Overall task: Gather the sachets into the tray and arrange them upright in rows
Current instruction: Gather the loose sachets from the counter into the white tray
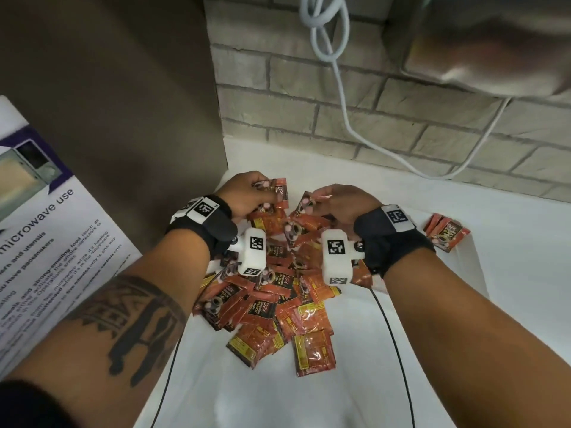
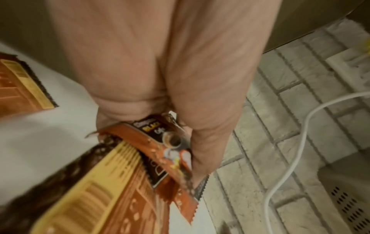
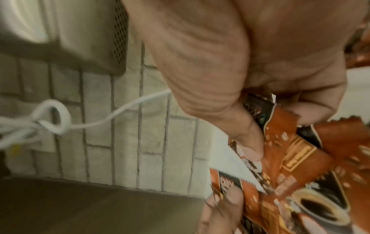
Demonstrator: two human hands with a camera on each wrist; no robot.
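Both hands are at the far edge of the sachet pile [image 1: 272, 291] on the bench [image 1: 355, 381]: the left grip [image 1: 247, 196] pinches several sachets [image 2: 170, 147], the right grip [image 1: 343, 205] pinches more [image 3: 296, 152]. Better to square each bunch into one direction before carrying it to the white tray [image 1: 472, 267] at the right, where a few sachets [image 1: 446, 231] stand.

The setting was a shared kitchenette or break room. A posted notice [image 1: 46, 230] headed "microwave use" listed rules. A white counter [image 1: 355, 381] met a brick-pattern wall [image 1: 401, 118]. A vented appliance [image 1: 494, 47] stood with its white cord [image 1: 343, 97] trailing.
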